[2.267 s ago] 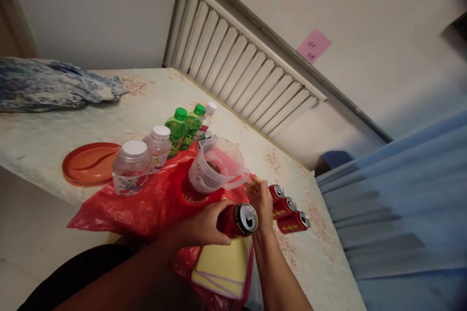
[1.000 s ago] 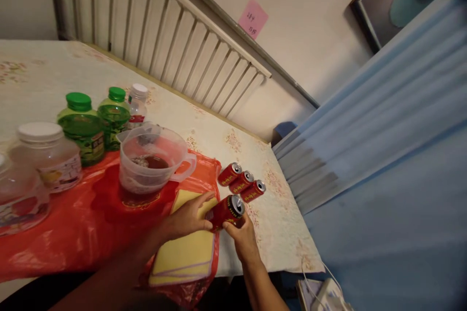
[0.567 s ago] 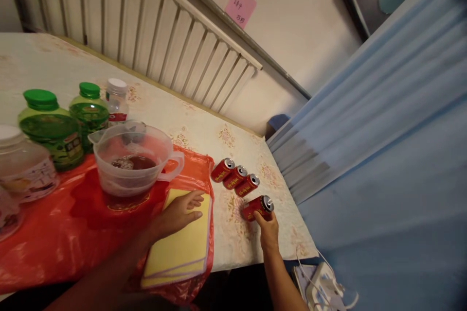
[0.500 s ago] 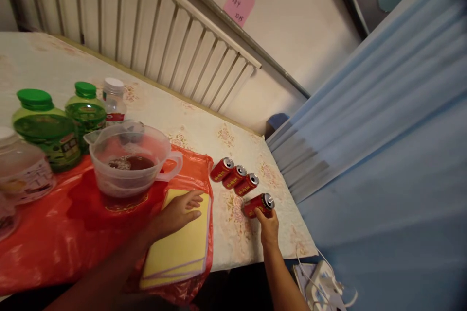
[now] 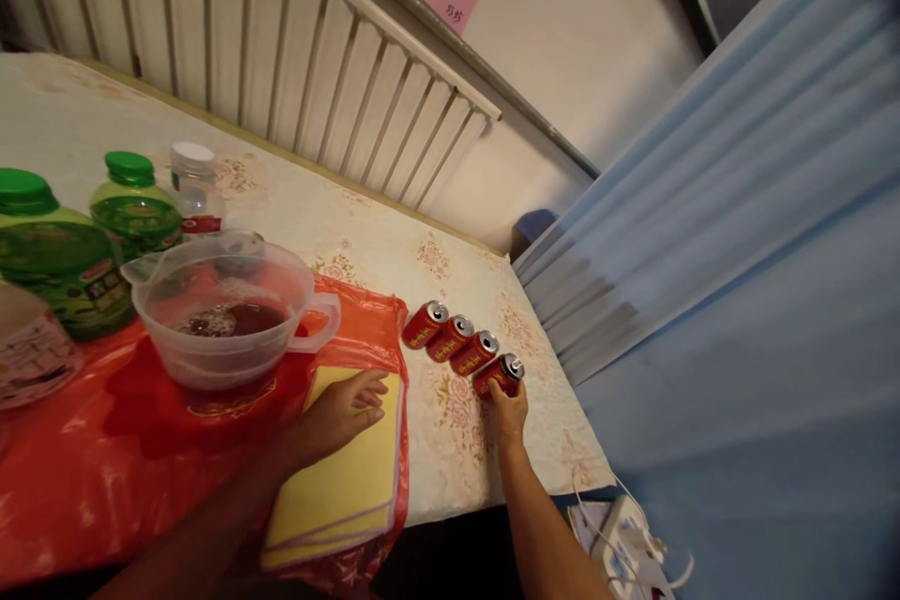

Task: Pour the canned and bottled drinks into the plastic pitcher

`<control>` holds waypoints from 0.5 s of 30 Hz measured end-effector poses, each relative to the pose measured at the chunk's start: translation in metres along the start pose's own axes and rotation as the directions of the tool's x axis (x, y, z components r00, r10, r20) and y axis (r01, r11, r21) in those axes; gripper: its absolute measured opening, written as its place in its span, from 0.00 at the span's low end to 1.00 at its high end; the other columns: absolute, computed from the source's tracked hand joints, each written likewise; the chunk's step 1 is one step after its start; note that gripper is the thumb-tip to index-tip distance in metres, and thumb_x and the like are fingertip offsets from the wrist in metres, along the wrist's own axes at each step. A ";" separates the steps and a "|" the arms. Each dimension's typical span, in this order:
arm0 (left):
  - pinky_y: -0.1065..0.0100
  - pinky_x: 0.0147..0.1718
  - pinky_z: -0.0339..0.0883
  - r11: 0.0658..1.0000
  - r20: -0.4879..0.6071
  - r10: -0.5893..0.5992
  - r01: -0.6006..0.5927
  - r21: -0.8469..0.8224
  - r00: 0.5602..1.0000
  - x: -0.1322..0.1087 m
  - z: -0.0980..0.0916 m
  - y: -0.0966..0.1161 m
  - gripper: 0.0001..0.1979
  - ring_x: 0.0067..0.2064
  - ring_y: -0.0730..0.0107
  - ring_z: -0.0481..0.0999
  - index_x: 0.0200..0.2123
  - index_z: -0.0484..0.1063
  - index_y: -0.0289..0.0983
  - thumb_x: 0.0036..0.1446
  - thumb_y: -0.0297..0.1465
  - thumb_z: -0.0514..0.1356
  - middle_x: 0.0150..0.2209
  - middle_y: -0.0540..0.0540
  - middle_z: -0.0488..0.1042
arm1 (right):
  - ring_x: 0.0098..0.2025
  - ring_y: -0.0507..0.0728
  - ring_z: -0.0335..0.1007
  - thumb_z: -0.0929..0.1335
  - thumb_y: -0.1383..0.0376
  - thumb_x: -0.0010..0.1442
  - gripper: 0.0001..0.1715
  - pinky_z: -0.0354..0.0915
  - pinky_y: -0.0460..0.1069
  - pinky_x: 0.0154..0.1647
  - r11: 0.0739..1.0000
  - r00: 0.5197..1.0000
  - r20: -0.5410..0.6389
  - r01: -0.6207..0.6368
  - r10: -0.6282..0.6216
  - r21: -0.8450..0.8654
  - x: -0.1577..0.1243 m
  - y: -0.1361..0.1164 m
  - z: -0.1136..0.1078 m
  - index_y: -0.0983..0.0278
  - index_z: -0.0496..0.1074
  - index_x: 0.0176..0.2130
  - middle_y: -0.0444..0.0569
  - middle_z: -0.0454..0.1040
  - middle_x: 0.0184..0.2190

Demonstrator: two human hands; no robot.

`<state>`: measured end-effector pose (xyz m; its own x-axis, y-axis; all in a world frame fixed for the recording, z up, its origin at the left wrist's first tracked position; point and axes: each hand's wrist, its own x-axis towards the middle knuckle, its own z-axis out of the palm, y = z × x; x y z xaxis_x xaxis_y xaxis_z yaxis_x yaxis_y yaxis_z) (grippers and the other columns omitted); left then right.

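My right hand (image 5: 509, 408) is wrapped round a red can with a dark rim (image 5: 498, 376), at the near end of a row. Three more red cans stand beside it: one close by (image 5: 474, 352), a middle one (image 5: 450, 339) and a far one (image 5: 425, 325). Over the yellow cloths (image 5: 352, 478) hovers my left hand (image 5: 344, 408), holding nothing, its fingers loosely bent and apart. To its upper left, a clear plastic jug (image 5: 225, 319) with dark liquid rests on the red plastic sheet (image 5: 70, 478).
Green-capped bottles (image 5: 137, 206), a white-capped jar (image 5: 197, 187) and a pinkish container (image 5: 32, 347) are at the left. Behind the flowered table (image 5: 394, 244) is a radiator (image 5: 281, 47). A blue curtain (image 5: 738, 300) hangs at the right, above a power strip (image 5: 629, 544).
My right hand has moved the held can up and left, against the end of the row. My left hand stays over the cloths. The view has shifted slightly.
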<state>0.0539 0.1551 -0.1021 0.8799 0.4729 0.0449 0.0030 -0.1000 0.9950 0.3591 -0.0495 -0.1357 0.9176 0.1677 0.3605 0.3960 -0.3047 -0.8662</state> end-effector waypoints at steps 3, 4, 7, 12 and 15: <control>0.59 0.49 0.71 1.000 -0.012 -0.006 0.006 -0.007 1.000 -0.001 0.000 0.000 0.28 0.47 0.59 0.78 0.57 0.66 0.38 0.52 0.37 0.61 0.49 0.41 0.78 | 0.35 0.60 0.73 0.74 0.57 0.40 0.28 0.66 0.51 0.37 0.999 1.000 0.003 -0.030 0.030 -0.009 -0.010 0.002 0.002 0.67 0.73 0.41 0.51 0.79 0.36; 0.59 0.49 0.71 1.000 -0.010 -0.004 0.004 -0.010 1.000 -0.001 0.000 0.000 0.28 0.47 0.59 0.77 0.57 0.67 0.38 0.52 0.37 0.61 0.48 0.41 0.78 | 0.34 0.60 0.73 0.74 0.58 0.40 0.28 0.66 0.52 0.37 0.999 0.999 0.010 -0.033 0.033 -0.009 -0.013 0.002 0.003 0.67 0.73 0.41 0.51 0.79 0.35; 0.59 0.48 0.71 1.000 -0.008 -0.002 0.002 -0.004 1.000 -0.002 0.000 -0.001 0.27 0.46 0.60 0.77 0.57 0.66 0.37 0.53 0.37 0.60 0.48 0.40 0.77 | 0.35 0.60 0.73 0.74 0.60 0.39 0.27 0.67 0.52 0.38 1.000 0.999 0.026 -0.027 0.027 -0.003 -0.019 0.003 0.003 0.67 0.72 0.40 0.52 0.79 0.35; 0.60 0.48 0.71 1.000 -0.012 -0.012 0.012 -0.020 1.000 -0.002 0.001 -0.004 0.27 0.46 0.60 0.77 0.56 0.67 0.37 0.53 0.37 0.61 0.49 0.39 0.77 | 0.35 0.61 0.73 0.73 0.59 0.40 0.27 0.67 0.54 0.40 1.000 0.999 0.031 -0.014 0.014 -0.002 -0.020 0.004 0.006 0.67 0.70 0.41 0.52 0.79 0.35; 0.60 0.48 0.71 1.000 -0.021 -0.018 0.018 -0.017 1.000 -0.003 0.001 -0.004 0.27 0.46 0.60 0.77 0.56 0.67 0.37 0.53 0.36 0.61 0.48 0.40 0.77 | 0.36 0.61 0.73 0.73 0.59 0.41 0.27 0.66 0.54 0.41 1.000 0.999 0.033 -0.008 0.008 -0.006 -0.019 0.006 0.007 0.67 0.70 0.42 0.52 0.78 0.36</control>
<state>0.0518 0.1537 -0.1067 0.8697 0.4928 0.0287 0.0103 -0.0763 0.9970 0.3435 -0.0475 -0.1501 0.9190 0.1961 0.3421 0.3892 -0.3118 -0.8668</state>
